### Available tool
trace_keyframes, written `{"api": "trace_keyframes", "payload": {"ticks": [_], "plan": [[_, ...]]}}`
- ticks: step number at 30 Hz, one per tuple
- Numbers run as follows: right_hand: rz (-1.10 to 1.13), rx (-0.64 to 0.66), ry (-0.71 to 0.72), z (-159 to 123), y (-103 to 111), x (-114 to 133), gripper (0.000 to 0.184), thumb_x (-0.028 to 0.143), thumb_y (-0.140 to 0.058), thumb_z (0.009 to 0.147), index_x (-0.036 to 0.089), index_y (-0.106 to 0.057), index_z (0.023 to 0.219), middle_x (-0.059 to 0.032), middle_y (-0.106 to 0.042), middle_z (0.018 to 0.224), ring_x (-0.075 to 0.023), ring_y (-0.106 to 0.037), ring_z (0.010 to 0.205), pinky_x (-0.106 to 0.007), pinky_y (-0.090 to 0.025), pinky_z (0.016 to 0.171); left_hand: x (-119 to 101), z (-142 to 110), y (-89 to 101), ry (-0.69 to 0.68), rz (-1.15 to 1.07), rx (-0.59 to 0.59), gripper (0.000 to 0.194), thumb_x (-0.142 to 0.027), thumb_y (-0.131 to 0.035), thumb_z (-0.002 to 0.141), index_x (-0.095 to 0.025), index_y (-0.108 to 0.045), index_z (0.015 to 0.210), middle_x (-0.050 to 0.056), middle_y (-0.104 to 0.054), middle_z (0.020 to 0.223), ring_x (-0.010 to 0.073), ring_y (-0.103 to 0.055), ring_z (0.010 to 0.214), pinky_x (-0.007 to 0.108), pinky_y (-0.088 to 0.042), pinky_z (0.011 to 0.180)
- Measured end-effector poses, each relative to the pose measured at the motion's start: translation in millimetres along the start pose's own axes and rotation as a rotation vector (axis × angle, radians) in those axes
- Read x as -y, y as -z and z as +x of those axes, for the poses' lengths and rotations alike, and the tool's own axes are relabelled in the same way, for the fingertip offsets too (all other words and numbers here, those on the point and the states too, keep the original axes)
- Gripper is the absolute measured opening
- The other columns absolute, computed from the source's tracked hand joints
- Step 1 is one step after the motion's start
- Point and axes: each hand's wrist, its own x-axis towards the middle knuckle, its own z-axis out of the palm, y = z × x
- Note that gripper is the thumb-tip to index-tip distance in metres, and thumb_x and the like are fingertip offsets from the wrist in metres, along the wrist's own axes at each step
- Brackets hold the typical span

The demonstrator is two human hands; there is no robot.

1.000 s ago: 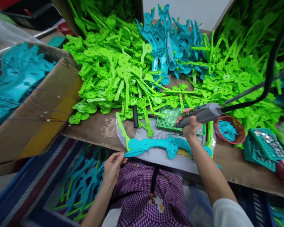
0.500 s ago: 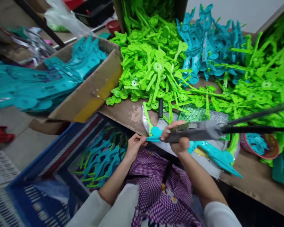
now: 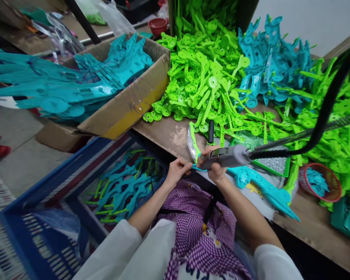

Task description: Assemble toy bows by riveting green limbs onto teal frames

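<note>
My right hand (image 3: 214,165) is wrapped round a grey power screwdriver (image 3: 230,156), which lies level with its tip pointing left over the end of a long teal plastic part (image 3: 261,186). That part rests on a white sheet at the front edge of the table (image 3: 166,134). My left hand (image 3: 176,171) pinches the teal part's left end, just left of the tool's tip. A black cable (image 3: 323,112) runs from the tool up to the right.
Big heaps of green plastic parts (image 3: 210,81) and teal parts (image 3: 268,62) cover the table. A cardboard box (image 3: 128,105) of teal parts stands at the left. A blue crate (image 3: 55,210) with finished pieces is on the floor. A green screw tray (image 3: 268,155) and a red basket (image 3: 321,182) sit at the right.
My right hand brought the screwdriver from the green tray leftward to the teal part's left end. My head turned left, so the whole scene shifted right. My left hand kept its pinch.
</note>
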Motion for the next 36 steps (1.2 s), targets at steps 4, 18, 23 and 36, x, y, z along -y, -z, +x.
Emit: {"api": "trace_keyframes", "payload": {"ticks": [4,18,23,36], "plan": [[-0.009,0.023,0.022,-1,0,-2,0.055,0.072,-0.063,0.065,0.022,-0.056,0.088,0.0042,-0.054,0.054,-0.0139,-0.055,0.046,-0.028,-0.047,0.044,0,0,-0.5,-0.015,-0.016,0.001,0.046,-0.046,-0.085,0.053,-0.015,-0.053,0.063,0.0,-0.063,0.055,0.0127,-0.059,0.046,0.023,-0.047,0.046],[-0.045,-0.171,0.059,-15,-4,4,0.041,0.058,-0.067,0.071,0.023,-0.053,0.086,0.0034,-0.057,0.064,-0.0136,-0.057,0.052,-0.029,-0.051,0.048,12,2,0.9,-0.061,-0.025,-0.041,0.041,-0.043,-0.082,0.059,-0.015,-0.053,0.068,-0.001,-0.062,0.052,0.0109,-0.058,0.046,0.02,-0.047,0.047],[-0.252,-0.669,0.266,2,-11,49,0.027,0.046,-0.062,0.08,0.022,-0.055,0.089,0.0024,-0.055,0.068,-0.0115,-0.058,0.057,-0.027,-0.051,0.056,16,2,-0.7,-0.118,0.031,-0.017,0.035,-0.041,-0.076,0.068,-0.013,-0.065,0.085,-0.001,-0.065,0.06,0.0108,-0.06,0.051,0.02,-0.048,0.051],[-0.431,-0.754,0.333,39,137,76,0.033,0.05,-0.065,0.073,0.017,-0.059,0.074,0.0061,-0.053,0.049,-0.0094,-0.051,0.035,-0.022,-0.037,0.035,9,11,14.1,-0.053,0.222,0.062,0.036,-0.041,-0.075,0.068,-0.011,-0.074,0.089,0.003,-0.068,0.059,0.0123,-0.06,0.052,0.022,-0.049,0.054]]}}
